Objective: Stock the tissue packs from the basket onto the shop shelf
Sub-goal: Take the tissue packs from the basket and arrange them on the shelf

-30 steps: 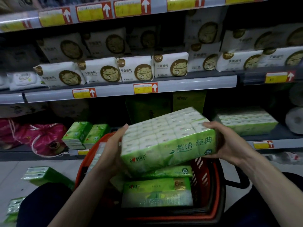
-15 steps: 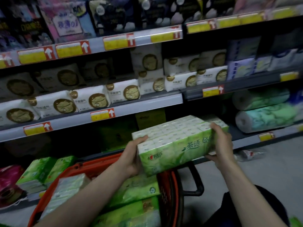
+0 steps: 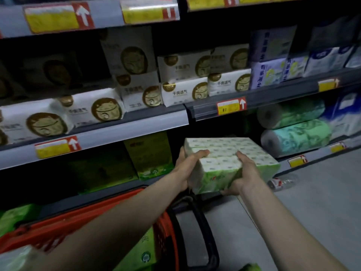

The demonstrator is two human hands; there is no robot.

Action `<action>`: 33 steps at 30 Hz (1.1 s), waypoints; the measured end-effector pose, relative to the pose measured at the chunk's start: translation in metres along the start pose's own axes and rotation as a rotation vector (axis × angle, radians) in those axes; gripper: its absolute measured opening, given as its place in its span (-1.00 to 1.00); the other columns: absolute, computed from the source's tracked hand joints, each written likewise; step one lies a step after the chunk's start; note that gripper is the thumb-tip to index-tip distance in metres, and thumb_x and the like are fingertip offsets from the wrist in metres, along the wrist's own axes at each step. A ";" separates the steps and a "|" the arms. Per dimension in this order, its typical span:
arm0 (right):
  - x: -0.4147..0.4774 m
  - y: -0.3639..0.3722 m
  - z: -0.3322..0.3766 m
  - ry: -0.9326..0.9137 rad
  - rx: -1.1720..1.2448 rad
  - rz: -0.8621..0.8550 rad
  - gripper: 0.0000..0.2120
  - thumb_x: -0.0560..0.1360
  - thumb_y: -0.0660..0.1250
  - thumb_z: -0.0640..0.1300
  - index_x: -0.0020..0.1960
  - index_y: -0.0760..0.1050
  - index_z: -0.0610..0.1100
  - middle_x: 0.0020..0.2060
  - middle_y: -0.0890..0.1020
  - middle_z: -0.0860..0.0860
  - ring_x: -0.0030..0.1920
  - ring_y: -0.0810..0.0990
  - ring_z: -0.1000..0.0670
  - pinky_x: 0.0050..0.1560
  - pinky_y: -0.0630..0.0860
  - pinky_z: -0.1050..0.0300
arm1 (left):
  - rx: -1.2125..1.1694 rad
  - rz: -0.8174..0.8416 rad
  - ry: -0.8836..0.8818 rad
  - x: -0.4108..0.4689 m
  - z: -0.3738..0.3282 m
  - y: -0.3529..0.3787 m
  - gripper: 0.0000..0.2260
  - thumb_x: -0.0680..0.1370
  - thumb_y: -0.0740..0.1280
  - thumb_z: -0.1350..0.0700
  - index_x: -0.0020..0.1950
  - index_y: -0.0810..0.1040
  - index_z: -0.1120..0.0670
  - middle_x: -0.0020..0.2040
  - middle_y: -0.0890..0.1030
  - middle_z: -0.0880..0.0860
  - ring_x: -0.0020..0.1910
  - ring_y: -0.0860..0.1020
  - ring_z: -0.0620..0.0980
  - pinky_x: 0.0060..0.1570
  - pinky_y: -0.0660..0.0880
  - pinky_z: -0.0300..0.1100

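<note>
The shelf point(image 3: 136, 132) is filling most of the view, its tiers carrying white packs point(image 3: 93, 112) above and dark green boxes point(image 3: 148, 155) on the low tier, with green rolls point(image 3: 295, 137) lying to the right. A grey floor point(image 3: 312, 202) is spreading out below on the right. A red basket point(image 3: 166, 227) with a black handle point(image 3: 203, 231) is sitting at the lower left, with a green pack point(image 3: 144, 251) showing inside it. The tissue pack point(image 3: 224, 153), a green and white block, is being held at the mouth of the low tier, its far end over the shelf edge. The left hand point(image 3: 187, 169) is gripping its near left corner, fingers curled tight over the top. The right hand point(image 3: 244, 173) is clamping the near right side, thumb on top, fingers underneath.
</note>
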State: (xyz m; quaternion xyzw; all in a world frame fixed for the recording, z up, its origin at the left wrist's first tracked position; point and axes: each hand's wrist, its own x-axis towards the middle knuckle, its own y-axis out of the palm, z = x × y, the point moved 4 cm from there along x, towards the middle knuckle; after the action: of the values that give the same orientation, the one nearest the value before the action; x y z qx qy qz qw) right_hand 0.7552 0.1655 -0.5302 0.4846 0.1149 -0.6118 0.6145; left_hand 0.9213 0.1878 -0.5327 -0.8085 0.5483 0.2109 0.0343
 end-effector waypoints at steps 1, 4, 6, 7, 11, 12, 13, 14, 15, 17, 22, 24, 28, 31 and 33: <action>0.008 0.002 0.004 -0.003 0.007 0.026 -0.56 0.51 0.46 0.24 0.17 0.60 -0.09 0.05 0.70 -0.17 0.04 0.65 -0.23 -0.09 0.51 -0.25 | -0.010 0.018 -0.033 0.009 0.001 0.001 -0.16 0.18 0.71 -0.14 0.40 0.42 -0.27 0.27 0.66 0.05 0.17 0.67 0.21 0.15 0.61 0.28; 0.035 0.005 0.013 -0.031 0.005 0.066 -0.60 0.55 0.43 0.22 0.13 0.60 -0.10 0.00 0.70 -0.17 0.00 0.65 -0.22 -0.10 0.53 -0.23 | -0.019 0.043 -0.129 0.024 0.002 0.001 -0.04 0.20 0.72 -0.19 0.48 0.29 -0.35 0.42 0.55 0.03 0.28 0.60 0.22 0.15 0.59 0.29; 0.050 0.006 0.019 -0.050 0.011 0.055 -0.58 0.55 0.45 0.21 0.21 0.63 -0.10 0.08 0.72 -0.19 0.08 0.68 -0.24 -0.06 0.57 -0.24 | 0.067 0.059 -0.214 0.027 0.002 0.003 0.04 0.24 0.66 -0.28 0.55 0.09 -0.45 0.48 0.36 -0.16 0.43 0.44 0.22 0.13 0.57 0.24; 0.057 0.007 0.020 -0.072 0.031 0.037 -0.54 0.52 0.49 0.20 0.26 0.63 -0.09 0.14 0.72 -0.20 0.12 0.69 -0.25 -0.02 0.59 -0.26 | 0.117 0.062 -0.266 0.030 0.005 0.002 0.08 0.25 0.65 -0.29 0.56 0.00 -0.47 0.44 0.27 -0.20 0.49 0.34 0.25 0.10 0.56 0.27; 0.113 -0.005 0.026 -0.159 0.058 -0.055 -0.03 -0.07 0.79 0.14 0.30 0.64 -0.06 0.14 0.76 -0.17 0.05 0.76 -0.32 0.00 0.62 -0.50 | 0.184 0.065 -0.337 0.049 0.015 0.006 0.21 0.14 0.74 -0.14 0.55 0.00 -0.45 0.55 0.28 -0.15 0.36 0.39 0.22 -0.02 0.56 0.45; 0.116 -0.003 0.028 -0.179 0.058 -0.042 -0.04 -0.06 0.79 0.14 0.30 0.65 -0.06 0.13 0.76 -0.16 0.03 0.77 -0.33 -0.03 0.63 -0.49 | 0.191 0.054 -0.331 0.052 0.016 0.007 0.21 0.15 0.74 -0.09 0.55 0.00 -0.45 0.54 0.30 -0.14 0.31 0.41 0.18 -0.02 0.56 0.44; 0.113 0.002 0.029 -0.192 0.024 -0.030 -0.17 0.09 0.76 0.16 0.30 0.66 -0.07 0.12 0.76 -0.15 0.03 0.77 -0.30 -0.09 0.67 -0.40 | 0.188 0.033 -0.326 0.057 0.017 0.005 0.20 0.18 0.73 -0.07 0.56 -0.02 -0.46 0.51 0.30 -0.16 0.29 0.41 0.16 -0.01 0.58 0.42; 0.106 0.009 0.031 -0.201 -0.014 -0.012 -0.35 0.28 0.68 0.16 0.29 0.67 -0.07 0.11 0.77 -0.13 0.01 0.79 -0.24 -0.19 0.70 -0.28 | 0.184 0.022 -0.321 0.060 0.017 0.004 0.20 0.21 0.72 -0.05 0.56 -0.04 -0.47 0.49 0.29 -0.18 0.31 0.40 0.15 -0.01 0.59 0.41; 0.108 0.012 0.033 -0.214 -0.029 -0.009 -0.49 0.43 0.59 0.15 0.29 0.67 -0.07 0.10 0.77 -0.12 -0.02 0.79 -0.20 -0.28 0.69 -0.17 | 0.180 0.015 -0.322 0.062 0.017 0.002 0.20 0.24 0.72 -0.06 0.57 -0.07 -0.47 0.49 0.26 -0.20 0.37 0.38 0.15 -0.01 0.60 0.40; 0.118 0.011 0.037 -0.212 -0.035 -0.028 -0.55 0.51 0.52 0.16 0.30 0.65 -0.06 0.09 0.78 -0.11 -0.06 0.80 -0.18 -0.34 0.68 -0.13 | 0.169 0.009 -0.326 0.069 0.016 0.001 0.08 0.28 0.70 -0.09 0.55 0.04 -0.41 0.52 0.26 -0.18 0.41 0.35 0.15 -0.01 0.60 0.42; 0.124 0.015 0.042 -0.161 -0.081 -0.040 -0.35 0.37 0.58 0.32 0.32 0.59 0.00 0.10 0.76 -0.12 0.12 0.72 -0.25 0.14 0.59 -0.33 | 0.115 -0.052 -0.247 0.073 0.009 0.005 -0.26 0.39 0.63 -0.14 0.36 0.21 -0.36 0.17 0.47 -0.28 0.09 0.51 0.00 0.09 0.61 0.32; 0.119 0.014 0.043 -0.119 -0.116 -0.022 -0.50 0.46 0.49 0.34 0.18 0.65 -0.03 0.01 0.78 -0.12 0.07 0.71 -0.21 0.04 0.56 -0.19 | 0.069 -0.151 -0.230 0.074 0.012 0.004 0.03 0.28 0.64 -0.25 0.58 0.09 -0.33 0.47 0.38 -0.17 0.33 0.47 0.11 0.10 0.61 0.30; 0.109 0.007 0.045 -0.176 -0.072 -0.072 -0.66 0.58 0.40 0.25 0.08 0.61 -0.02 0.02 0.72 -0.06 -0.01 0.66 -0.11 -0.05 0.53 -0.05 | -0.315 -0.324 -0.470 0.053 0.029 0.008 -0.10 0.35 0.44 -0.43 0.60 0.22 -0.16 0.63 0.21 0.11 0.42 0.37 0.41 0.14 0.49 0.46; 0.100 0.000 0.047 -0.191 0.086 -0.137 -0.62 0.57 0.37 0.21 0.26 0.56 -0.01 0.17 0.62 -0.06 0.02 0.58 -0.12 0.23 0.52 -0.13 | -0.608 -0.227 -0.570 0.024 0.031 0.023 -0.34 0.63 0.24 -0.26 0.59 0.26 0.11 0.57 0.25 0.33 0.40 0.36 0.54 0.21 0.44 0.48; 0.094 -0.003 0.050 -0.200 0.151 -0.108 -0.65 0.62 0.29 0.18 0.23 0.55 -0.04 0.18 0.61 -0.11 0.09 0.58 -0.19 0.36 0.47 -0.28 | -0.789 -0.131 -0.579 0.016 0.028 0.036 -0.40 0.64 0.23 -0.22 0.39 0.39 0.29 0.41 0.38 0.45 0.35 0.40 0.55 0.15 0.47 0.41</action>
State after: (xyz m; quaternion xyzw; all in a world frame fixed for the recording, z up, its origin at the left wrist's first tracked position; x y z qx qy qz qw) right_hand 0.7512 0.0691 -0.5750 0.4594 0.0325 -0.6960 0.5509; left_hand 0.8854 0.1679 -0.5577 -0.7010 0.3424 0.6158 -0.1104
